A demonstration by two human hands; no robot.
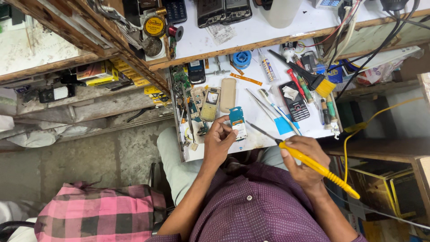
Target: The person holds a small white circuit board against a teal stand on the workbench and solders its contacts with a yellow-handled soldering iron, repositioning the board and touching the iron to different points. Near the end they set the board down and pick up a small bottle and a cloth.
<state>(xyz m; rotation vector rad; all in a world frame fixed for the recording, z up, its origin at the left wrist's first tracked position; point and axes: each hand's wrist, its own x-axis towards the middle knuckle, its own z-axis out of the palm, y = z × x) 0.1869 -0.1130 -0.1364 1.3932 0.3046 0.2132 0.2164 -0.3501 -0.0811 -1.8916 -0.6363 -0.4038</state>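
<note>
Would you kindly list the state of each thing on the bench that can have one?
Left hand: shut on circuit board, held upright.
Right hand: shut on yellow soldering iron, tip toward the board.
Black keypad phone: lying face up, intact.
Opened phone body: lying flat, dismantled.
Yellow-bristled brush: lying unused.

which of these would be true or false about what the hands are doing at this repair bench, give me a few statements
1. The right hand holds a yellow soldering iron. True.
2. The left hand holds a toothbrush. False: it holds a small circuit board.
3. The yellow-bristled brush lies on the white worktop. True.
4. The black keypad phone is in the left hand. False: it lies on the worktop.
</note>
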